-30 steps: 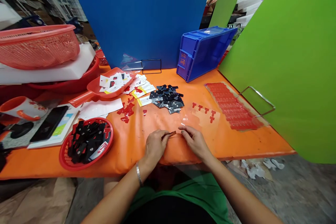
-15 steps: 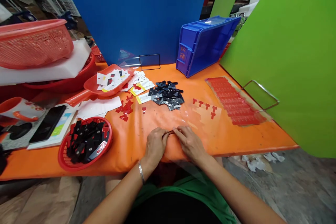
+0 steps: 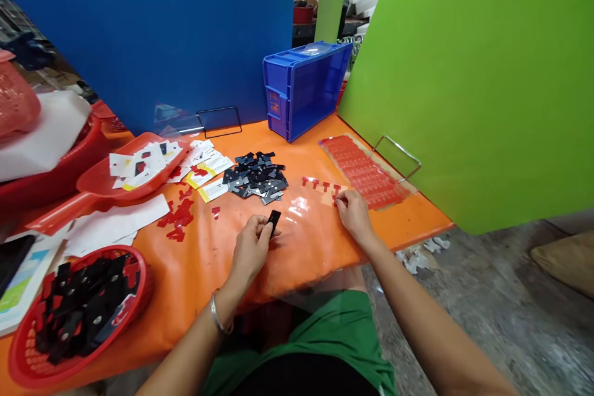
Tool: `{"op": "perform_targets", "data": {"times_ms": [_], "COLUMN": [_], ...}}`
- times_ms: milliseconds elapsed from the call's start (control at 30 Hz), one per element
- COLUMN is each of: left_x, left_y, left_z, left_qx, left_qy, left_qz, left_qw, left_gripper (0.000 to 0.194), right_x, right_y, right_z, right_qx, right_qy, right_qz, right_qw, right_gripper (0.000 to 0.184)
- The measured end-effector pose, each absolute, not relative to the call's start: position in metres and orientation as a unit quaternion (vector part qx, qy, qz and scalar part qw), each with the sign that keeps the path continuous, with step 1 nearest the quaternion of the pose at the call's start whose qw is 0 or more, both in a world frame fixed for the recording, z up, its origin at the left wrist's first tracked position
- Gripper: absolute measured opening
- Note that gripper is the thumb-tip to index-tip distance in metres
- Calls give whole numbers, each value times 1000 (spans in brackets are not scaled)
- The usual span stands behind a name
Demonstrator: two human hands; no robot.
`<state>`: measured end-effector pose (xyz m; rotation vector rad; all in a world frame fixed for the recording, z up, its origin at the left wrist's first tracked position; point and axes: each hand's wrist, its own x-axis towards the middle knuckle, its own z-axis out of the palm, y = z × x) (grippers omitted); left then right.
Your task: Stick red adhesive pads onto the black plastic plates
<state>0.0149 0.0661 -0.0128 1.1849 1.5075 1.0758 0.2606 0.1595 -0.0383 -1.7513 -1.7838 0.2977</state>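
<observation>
My left hand (image 3: pixel 253 241) is closed on a small flat black piece (image 3: pixel 274 219), which it holds tilted up between thumb and fingers above the table's front part. Over to the right, my right hand (image 3: pixel 355 215) pinches at a red T-shaped piece (image 3: pixel 335 198), mostly covered by the fingertips. A short row of similar red T-shaped pieces (image 3: pixel 325 186) lies on the table just beyond those fingers. Behind my left hand is a pile of black and grey flat pieces (image 3: pixel 256 178). Loose red pieces (image 3: pixel 179 219) are scattered left of that pile.
A red basket (image 3: pixel 143 297) of black pieces stands front left. Beyond it are a red dustpan-like scoop (image 3: pixel 86 184) with paper bits and white paper (image 3: pixel 139 213). A blue crate (image 3: pixel 277 83) stands on its side at the back. A red sheet (image 3: pixel 362 167) lies right, beside a green panel (image 3: pixel 464 86).
My hands, together at the black piece before, have parted. The right hand has moved to the red T-shaped pieces; the left keeps the black piece, now raised upright. The view has turned right.
</observation>
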Motion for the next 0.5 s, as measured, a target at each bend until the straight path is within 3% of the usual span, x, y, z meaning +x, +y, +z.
{"op": "perform_targets", "data": {"times_ms": [200, 500], "left_x": [62, 132], "left_y": [112, 173], "left_z": [-22, -24], "left_qx": [382, 313], "left_qy": [519, 481], "left_qz": [474, 493], "left_qw": [600, 654], "left_gripper": [16, 7], "right_x": [268, 271], "right_y": [181, 186], "right_z": [-40, -35], "right_qx": [-689, -700], "right_qy": [-678, -673], "right_qz": [128, 145], "right_qw": [224, 188], "right_gripper": [10, 8]}}
